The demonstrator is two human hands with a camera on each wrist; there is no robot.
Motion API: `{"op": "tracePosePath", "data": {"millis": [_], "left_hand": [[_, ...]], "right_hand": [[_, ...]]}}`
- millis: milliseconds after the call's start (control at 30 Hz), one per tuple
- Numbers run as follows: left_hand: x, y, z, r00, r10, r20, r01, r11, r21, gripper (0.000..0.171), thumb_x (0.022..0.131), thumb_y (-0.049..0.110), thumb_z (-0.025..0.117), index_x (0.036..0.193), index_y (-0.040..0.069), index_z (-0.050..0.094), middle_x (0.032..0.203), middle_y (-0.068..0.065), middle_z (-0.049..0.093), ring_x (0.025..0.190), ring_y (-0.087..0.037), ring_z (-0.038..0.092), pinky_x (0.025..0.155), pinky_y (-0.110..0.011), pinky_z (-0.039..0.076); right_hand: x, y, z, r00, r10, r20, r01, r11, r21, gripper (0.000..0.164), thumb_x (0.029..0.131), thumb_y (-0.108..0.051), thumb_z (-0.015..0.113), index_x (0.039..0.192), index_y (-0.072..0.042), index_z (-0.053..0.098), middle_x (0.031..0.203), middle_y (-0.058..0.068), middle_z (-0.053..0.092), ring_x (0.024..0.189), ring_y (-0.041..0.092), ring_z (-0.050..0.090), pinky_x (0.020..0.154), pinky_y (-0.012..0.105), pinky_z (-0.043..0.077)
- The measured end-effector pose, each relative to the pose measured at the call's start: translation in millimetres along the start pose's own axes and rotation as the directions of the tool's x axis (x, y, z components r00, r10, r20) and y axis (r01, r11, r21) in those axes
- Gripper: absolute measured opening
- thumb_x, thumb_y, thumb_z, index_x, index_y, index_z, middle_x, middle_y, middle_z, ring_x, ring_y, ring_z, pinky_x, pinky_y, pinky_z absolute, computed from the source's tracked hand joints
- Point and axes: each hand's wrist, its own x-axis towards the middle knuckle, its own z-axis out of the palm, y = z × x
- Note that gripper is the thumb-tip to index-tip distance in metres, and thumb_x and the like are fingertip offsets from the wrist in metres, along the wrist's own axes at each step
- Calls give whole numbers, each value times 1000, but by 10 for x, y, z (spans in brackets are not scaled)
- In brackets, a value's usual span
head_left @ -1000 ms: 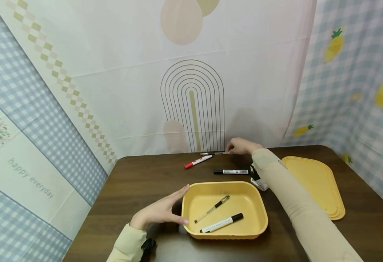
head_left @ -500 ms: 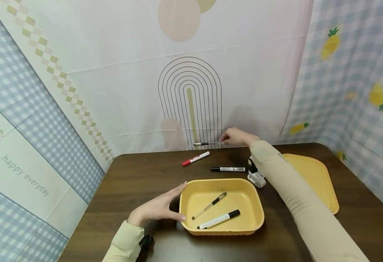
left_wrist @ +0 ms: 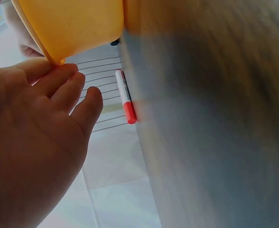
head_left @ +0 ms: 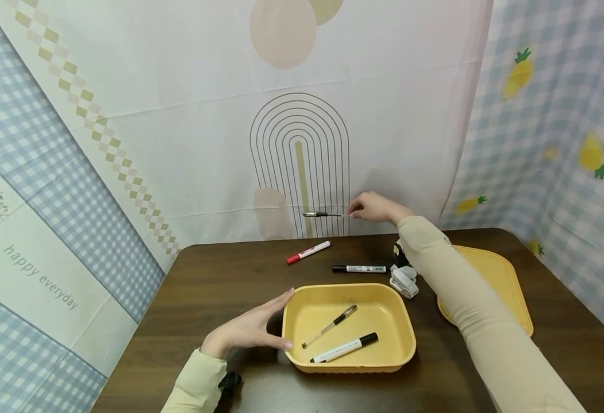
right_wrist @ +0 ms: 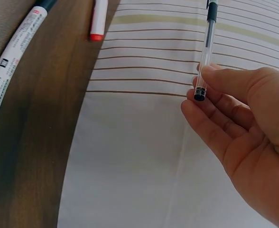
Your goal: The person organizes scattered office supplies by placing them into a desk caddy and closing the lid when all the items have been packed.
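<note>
My right hand (head_left: 373, 206) pinches a clear gel pen (head_left: 322, 214) with a black grip by its rear end, raised over the back edge of the table. In the right wrist view thumb and fingertips press on the clear barrel near its black end plug. My left hand (head_left: 250, 327) rests against the left side of a yellow plastic box (head_left: 409, 344), thumb and fingers spread along its rim. In the left wrist view its fingertips touch the box wall. Inside the box lie another clear gel pen (head_left: 327, 327) and a white marker (head_left: 344, 347) with a black cap.
Behind the box lie a red-capped marker (head_left: 308, 252) and a black-capped marker (head_left: 359, 268). A white bundled strap or cable (head_left: 404, 282) and a small black item (head_left: 399, 254) sit by the right sleeve. A yellow lid (head_left: 493, 281) lies at the right, partly under the forearm.
My right hand has lifted the gel pen up from the back edge of the table. The left hand stays at the box.
</note>
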Motion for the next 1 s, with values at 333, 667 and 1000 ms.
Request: {"op": "tracePosePath", "data": {"millis": [333,667,1000], "left_hand": [[-1,9,-5,1000,-5,-7,5,1000,-15,109,82,54,80,164,23,14,168,6,13,151,-18,17,119,-52,23],[-7,2,9,1000,1,-3,-2,1000,-22,110,82,55,79,164,20,14,168,5,14,152,-19,16,119,-53,22],[-9,9,10,1000,-2,0,2,1000,-31,109,82,54,79,164,21,14,168,6,13,151,-19,16,119,-53,23]], "right_hand": [[-47,-36,-115,999,26,-32,-26,999,-20,23,101,-8,60,119,4,71,116,17,70,103,31,66,89,47,53],[-110,-38,-78,999,4,-34,-4,1000,-3,22,100,-7,61,117,3,72,115,16,71,103,30,66,88,46,53],[-198,-157,-121,998,-45,-46,44,999,-19,21,100,-7,62,116,2,73,113,15,72,101,29,66,86,46,54]]}}
